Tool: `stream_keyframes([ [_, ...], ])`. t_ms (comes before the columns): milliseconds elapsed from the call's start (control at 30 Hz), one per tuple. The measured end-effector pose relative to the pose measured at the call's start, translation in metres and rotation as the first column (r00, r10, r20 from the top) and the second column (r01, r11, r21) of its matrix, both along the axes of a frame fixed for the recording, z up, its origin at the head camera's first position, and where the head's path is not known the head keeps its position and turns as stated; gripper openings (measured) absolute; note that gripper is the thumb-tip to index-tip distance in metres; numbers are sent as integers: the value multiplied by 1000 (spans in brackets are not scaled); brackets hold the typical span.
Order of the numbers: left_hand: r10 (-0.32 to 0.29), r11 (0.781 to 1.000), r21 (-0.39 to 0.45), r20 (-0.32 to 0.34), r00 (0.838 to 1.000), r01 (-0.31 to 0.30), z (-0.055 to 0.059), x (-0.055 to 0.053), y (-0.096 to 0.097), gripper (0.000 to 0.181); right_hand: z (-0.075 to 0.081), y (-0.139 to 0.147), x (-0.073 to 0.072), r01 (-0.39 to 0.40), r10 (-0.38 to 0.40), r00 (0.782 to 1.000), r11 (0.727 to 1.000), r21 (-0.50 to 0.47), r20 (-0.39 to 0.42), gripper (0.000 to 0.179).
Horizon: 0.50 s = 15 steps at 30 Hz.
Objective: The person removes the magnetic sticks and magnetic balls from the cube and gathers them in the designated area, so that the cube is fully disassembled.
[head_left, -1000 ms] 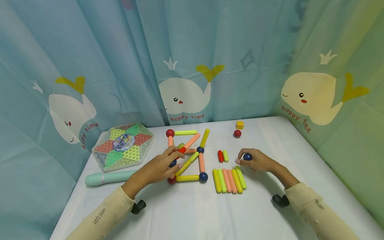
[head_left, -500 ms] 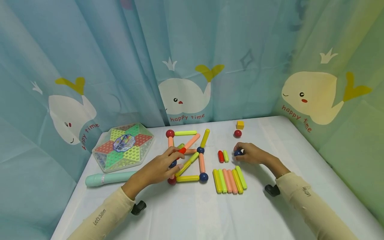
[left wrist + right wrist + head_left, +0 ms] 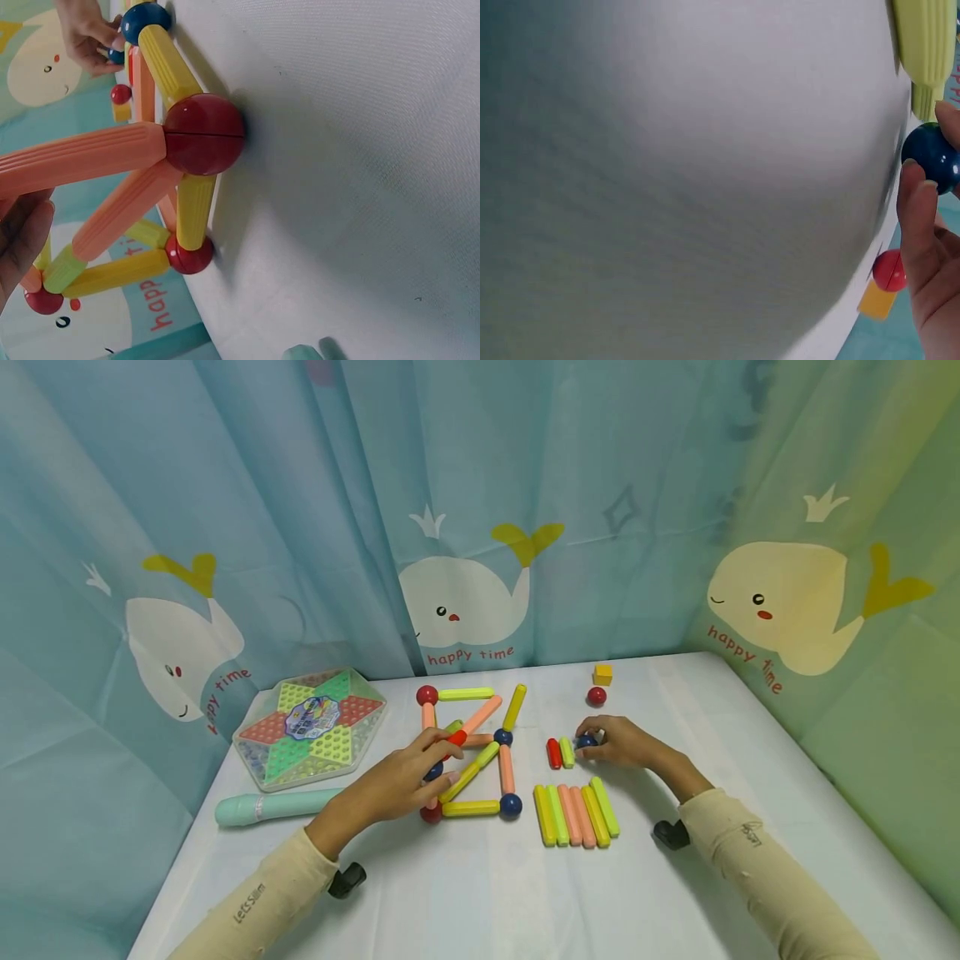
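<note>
My left hand (image 3: pixel 408 777) grips a structure of coloured magnetic sticks and balls, its fingers around a salmon stick (image 3: pixel 90 157) that rises from a red ball (image 3: pixel 205 135). Part of that grip falls outside the left wrist view. Dark blue balls (image 3: pixel 510 806) and yellow sticks (image 3: pixel 471 808) form other parts of the structure. My right hand (image 3: pixel 626 743) pinches a loose blue ball (image 3: pixel 928 156) between thumb and fingertips. That ball is close beside a short lime stick (image 3: pixel 567 752), which lies next to a short red stick (image 3: pixel 554 753).
Several longer sticks (image 3: pixel 576 815) lie in a row in front of the right hand. Behind it are a red ball (image 3: pixel 596 696) and a yellow cube (image 3: pixel 602 675). A star-patterned board game box (image 3: pixel 311 727) and a mint-green cylindrical object (image 3: pixel 273 807) lie at left. A curtain (image 3: pixel 637 593) borders the white table.
My right hand has moved left with the blue ball, bringing it beside the short lime stick. The left hand has stayed on the structure.
</note>
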<state>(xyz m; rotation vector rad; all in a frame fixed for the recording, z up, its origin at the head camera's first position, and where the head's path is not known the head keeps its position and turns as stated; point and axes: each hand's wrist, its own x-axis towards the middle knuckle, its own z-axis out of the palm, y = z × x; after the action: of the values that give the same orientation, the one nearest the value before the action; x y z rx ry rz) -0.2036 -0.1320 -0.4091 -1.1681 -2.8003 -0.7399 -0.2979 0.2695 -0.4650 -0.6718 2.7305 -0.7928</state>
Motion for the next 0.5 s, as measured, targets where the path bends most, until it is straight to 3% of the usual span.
stream_keyframes([
  [500, 19, 999, -25, -5, 1000, -19, -1, -1, 1, 29, 9, 50, -40, 206, -204, 978, 972, -109, 33, 38],
])
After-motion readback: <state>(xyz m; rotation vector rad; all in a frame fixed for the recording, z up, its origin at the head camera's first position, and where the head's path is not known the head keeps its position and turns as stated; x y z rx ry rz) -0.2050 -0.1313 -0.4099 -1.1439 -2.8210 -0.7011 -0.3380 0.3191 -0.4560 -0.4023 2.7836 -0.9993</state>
